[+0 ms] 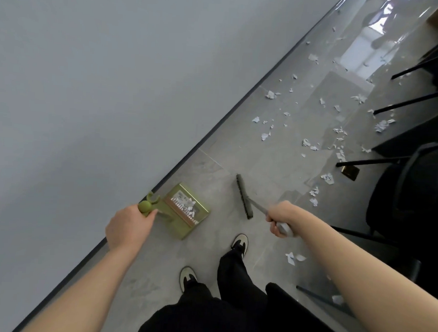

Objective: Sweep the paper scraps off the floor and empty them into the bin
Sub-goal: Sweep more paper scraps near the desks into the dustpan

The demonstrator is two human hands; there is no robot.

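Note:
My left hand grips the round green top of a dustpan handle. The green dustpan sits below it near the wall, with a few white paper scraps lying in its tray. My right hand grips the grey handle of a broom. The broom's dark brush head hangs just right of the dustpan, over bare floor. Several white paper scraps are scattered over the grey tiled floor farther ahead, and two more scraps lie beside my right foot. No bin is in view.
A pale wall with a dark skirting strip runs along the left. Black chairs with thin legs crowd the right side, scraps lying among the legs. My feet in pale shoes stand just behind the dustpan.

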